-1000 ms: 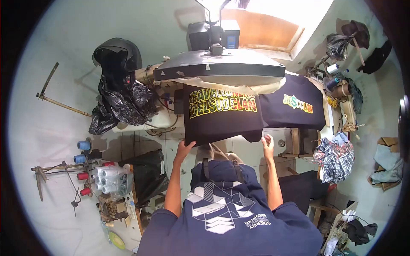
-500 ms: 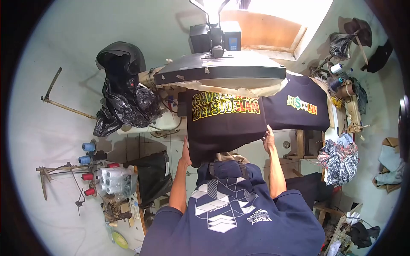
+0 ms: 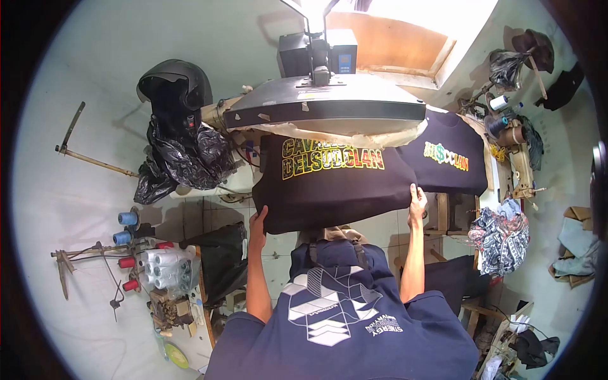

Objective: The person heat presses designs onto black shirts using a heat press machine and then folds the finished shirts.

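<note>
A black T-shirt [image 3: 335, 199] with colourful yellow-edged lettering is draped under the raised upper plate of a heat press [image 3: 326, 107]. My left hand [image 3: 258, 223] is closed on the shirt's near left edge. At the near right edge, my right hand [image 3: 417, 202] grips the fabric between thumb and fingers. The cloth is spread between both hands and hangs toward my body. Part of the top lettering is hidden behind the plate. A second black shirt [image 3: 453, 158], also printed, lies to the right beyond my right hand.
A dark helmet [image 3: 180, 82] and black plastic bag [image 3: 183, 155] are at the left. Thread cones [image 3: 166, 269] and a spool rack [image 3: 95, 250] stand lower left. On the right are a sewing machine [image 3: 520, 158] and a patterned cloth bundle [image 3: 500, 237].
My hands have moved farther apart, the left outward and slightly up, the right outward. The shirt's near part is now spread wider and its left edge is gripped.
</note>
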`<state>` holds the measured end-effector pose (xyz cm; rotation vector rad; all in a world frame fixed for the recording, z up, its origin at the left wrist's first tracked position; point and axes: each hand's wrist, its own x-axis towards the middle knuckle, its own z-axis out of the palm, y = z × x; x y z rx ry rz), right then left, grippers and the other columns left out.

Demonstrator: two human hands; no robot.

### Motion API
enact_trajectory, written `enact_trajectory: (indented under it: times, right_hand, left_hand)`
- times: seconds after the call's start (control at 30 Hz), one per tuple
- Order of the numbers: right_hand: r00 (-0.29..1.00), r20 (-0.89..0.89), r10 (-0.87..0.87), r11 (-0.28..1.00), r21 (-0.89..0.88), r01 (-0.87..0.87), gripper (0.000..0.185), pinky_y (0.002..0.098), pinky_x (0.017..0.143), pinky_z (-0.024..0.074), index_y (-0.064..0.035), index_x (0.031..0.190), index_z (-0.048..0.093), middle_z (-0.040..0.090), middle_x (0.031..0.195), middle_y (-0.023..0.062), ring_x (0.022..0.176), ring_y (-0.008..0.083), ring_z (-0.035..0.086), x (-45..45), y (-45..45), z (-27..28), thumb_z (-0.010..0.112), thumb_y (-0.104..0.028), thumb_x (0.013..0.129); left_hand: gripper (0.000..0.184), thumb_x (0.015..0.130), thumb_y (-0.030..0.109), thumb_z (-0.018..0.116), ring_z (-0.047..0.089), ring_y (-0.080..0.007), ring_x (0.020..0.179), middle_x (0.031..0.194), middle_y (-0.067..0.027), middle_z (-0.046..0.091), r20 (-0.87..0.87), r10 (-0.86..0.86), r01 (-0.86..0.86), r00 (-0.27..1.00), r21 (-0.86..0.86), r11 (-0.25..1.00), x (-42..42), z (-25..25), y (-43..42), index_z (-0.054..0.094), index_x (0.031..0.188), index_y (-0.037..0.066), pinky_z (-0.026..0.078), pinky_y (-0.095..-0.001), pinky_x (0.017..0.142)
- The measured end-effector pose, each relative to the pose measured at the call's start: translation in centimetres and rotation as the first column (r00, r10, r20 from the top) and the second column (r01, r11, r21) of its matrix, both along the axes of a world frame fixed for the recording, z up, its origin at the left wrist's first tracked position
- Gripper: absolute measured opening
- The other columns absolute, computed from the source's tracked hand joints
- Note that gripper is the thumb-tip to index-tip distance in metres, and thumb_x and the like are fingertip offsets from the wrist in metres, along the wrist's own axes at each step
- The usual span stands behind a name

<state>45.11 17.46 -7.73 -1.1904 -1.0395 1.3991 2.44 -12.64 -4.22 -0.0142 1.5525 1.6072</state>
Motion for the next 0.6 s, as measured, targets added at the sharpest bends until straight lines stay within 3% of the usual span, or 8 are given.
enact_trajectory:
  times: [0.17,0.4,0.53,0.6]
  right_hand:
    - [0.993,0.118,-0.002,0.999,-0.031,0.006,0.025,0.0236,0.077,0.0425,-0.0049,0.091,0.069,0.063,0.086,-0.0044,0.08,0.0059,0.052,0.0,-1.1,0.5,0.068,-0.03,0.097]
    - [0.988,0.152,0.004,0.996,-0.085,0.009,0.03,0.0253,0.076,0.0469,-0.0025,0.096,0.069,0.067,0.091,-0.0003,0.081,0.0081,0.057,0.5,-1.7,-0.2,0.069,-0.033,0.095]
    - [0.997,0.076,-0.028,0.992,-0.118,0.036,0.029,0.025,0.073,0.0467,-0.0052,0.093,0.068,0.066,0.088,-0.0013,0.078,0.0077,0.057,0.5,-2.1,0.8,0.071,-0.034,0.094]
    - [1.0,-0.012,0.014,0.983,-0.185,-0.016,0.035,0.0264,0.076,0.0499,-0.0015,0.104,0.069,0.069,0.096,0.0024,0.084,0.0101,0.061,0.5,-2.4,1.0,0.069,-0.035,0.095]
  left_hand:
    - [0.036,0.091,0.03,0.074,0.066,-0.0131,0.09,0.103,-0.0063,0.071,-0.043,-0.051,0.052,0.998,0.025,0.998,0.5,-0.9,-1.0,0.068,0.108,-0.001,0.051,-0.0281,0.083]
    - [0.034,0.09,0.023,0.076,0.066,-0.0122,0.088,0.103,-0.0062,0.071,-0.026,-0.057,0.058,0.998,0.027,0.998,0.2,-2.4,-2.2,0.067,0.11,-0.003,0.051,-0.028,0.08]
    - [0.034,0.09,0.021,0.076,0.066,-0.012,0.086,0.102,-0.0064,0.071,-0.008,-0.048,0.048,0.999,0.043,0.998,0.2,-1.5,-2.5,0.067,0.111,-0.004,0.051,-0.0276,0.079]
    - [0.037,0.092,0.026,0.073,0.064,-0.0117,0.09,0.104,-0.0057,0.071,-0.009,-0.067,0.068,0.998,0.026,0.997,0.2,-1.2,-2.5,0.066,0.114,-0.004,0.05,-0.0288,0.081]
